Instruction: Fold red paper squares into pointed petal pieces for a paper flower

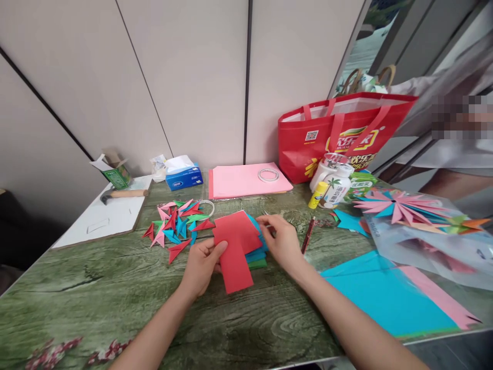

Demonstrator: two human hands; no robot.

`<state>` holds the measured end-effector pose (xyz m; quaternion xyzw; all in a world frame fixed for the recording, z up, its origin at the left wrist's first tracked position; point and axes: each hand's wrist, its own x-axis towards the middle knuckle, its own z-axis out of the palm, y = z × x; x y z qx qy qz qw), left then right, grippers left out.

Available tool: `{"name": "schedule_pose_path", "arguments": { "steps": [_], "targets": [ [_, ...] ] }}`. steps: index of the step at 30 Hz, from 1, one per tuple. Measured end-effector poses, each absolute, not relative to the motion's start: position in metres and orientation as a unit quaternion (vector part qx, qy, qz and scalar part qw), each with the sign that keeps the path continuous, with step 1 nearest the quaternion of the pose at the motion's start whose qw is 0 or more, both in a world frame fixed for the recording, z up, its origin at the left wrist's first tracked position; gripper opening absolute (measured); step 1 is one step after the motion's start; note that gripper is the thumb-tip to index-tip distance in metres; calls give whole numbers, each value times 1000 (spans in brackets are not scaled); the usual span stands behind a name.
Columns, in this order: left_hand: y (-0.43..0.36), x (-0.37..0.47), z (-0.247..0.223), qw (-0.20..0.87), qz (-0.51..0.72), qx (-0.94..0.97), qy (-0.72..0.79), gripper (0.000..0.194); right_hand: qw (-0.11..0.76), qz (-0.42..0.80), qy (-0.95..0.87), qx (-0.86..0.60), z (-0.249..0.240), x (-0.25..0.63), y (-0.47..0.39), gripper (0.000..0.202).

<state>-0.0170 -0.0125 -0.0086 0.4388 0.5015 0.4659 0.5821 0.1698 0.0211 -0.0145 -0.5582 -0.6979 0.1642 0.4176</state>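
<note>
My left hand (204,263) is closed on a red paper rectangle (234,264), thumb on top, tilted above the table. Behind it lies a stack of cut paper pieces, with another red piece (246,232) on top, blue paper (256,255) beneath and green paper (258,264) lowest. At the stack's right edge is my right hand (282,239), its fingers loosely curved and a gap between thumb and forefinger. Whether its fingertips touch the blue paper I cannot tell. Left of the stack lies a pile of folded paper pieces (179,223) in red, pink, blue and green.
At the back are a tissue box (184,177), pink sheets (242,181) with a ring (268,176), and a red bag (304,139). A glue stick (318,195), pen (308,235), blue sheet (389,298) and paper star (396,205) lie right; a hammer (127,193) left. A person stands at right.
</note>
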Motion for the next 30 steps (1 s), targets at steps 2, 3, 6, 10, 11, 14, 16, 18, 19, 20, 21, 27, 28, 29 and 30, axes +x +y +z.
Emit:
{"name": "schedule_pose_path", "arguments": {
  "steps": [2, 3, 6, 10, 11, 14, 16, 18, 19, 20, 21, 27, 28, 29, 30],
  "targets": [
    [-12, -18, -9, 584, 477, 426, 500, 26, 277, 29, -695, -663, -8, 179, 25, 30],
    [-12, -17, -10, 587, 481, 421, 497, 26, 206, -1, -675, -709, -5, 182, 26, 32],
    [-13, -17, -8, 592, 491, 411, 489, 26, 58, 4, -638, -768, -1, 185, 26, 31],
    [-14, -17, -6, 594, 502, 402, 483, 27, 29, 29, -637, -769, -4, 186, 28, 31],
    [-14, -17, -5, 593, 508, 400, 480, 27, 40, 32, -635, -771, -6, 188, 29, 31],
    [-13, -18, -4, 588, 529, 395, 467, 27, 159, 93, -643, -743, -8, 191, 34, 34],
    [-14, -18, -3, 588, 544, 389, 455, 26, 309, 227, -666, -640, -8, 189, 34, 39],
    [-14, -18, -1, 589, 559, 381, 442, 25, 430, 417, -644, -475, -6, 183, 31, 42],
    [-15, -18, 0, 588, 567, 377, 436, 24, 454, 499, -619, -403, -6, 179, 28, 43],
    [-15, -19, 2, 588, 576, 372, 429, 23, 454, 563, -594, -351, -6, 174, 24, 46],
    [-15, -19, 3, 587, 584, 367, 424, 22, 445, 610, -572, -320, -6, 170, 19, 48],
    [-12, -23, 6, 540, 626, 365, 427, 19, 345, 695, -578, -252, -9, 152, -2, 48],
    [-12, -24, 5, 532, 627, 371, 431, 20, 337, 700, -581, -241, -9, 151, -4, 47],
    [-11, -25, 4, 523, 627, 378, 436, 21, 333, 706, -580, -233, -9, 149, -5, 47],
    [-11, -26, 3, 514, 626, 387, 441, 21, 329, 713, -577, -225, -9, 148, -7, 47]
  ]
}}
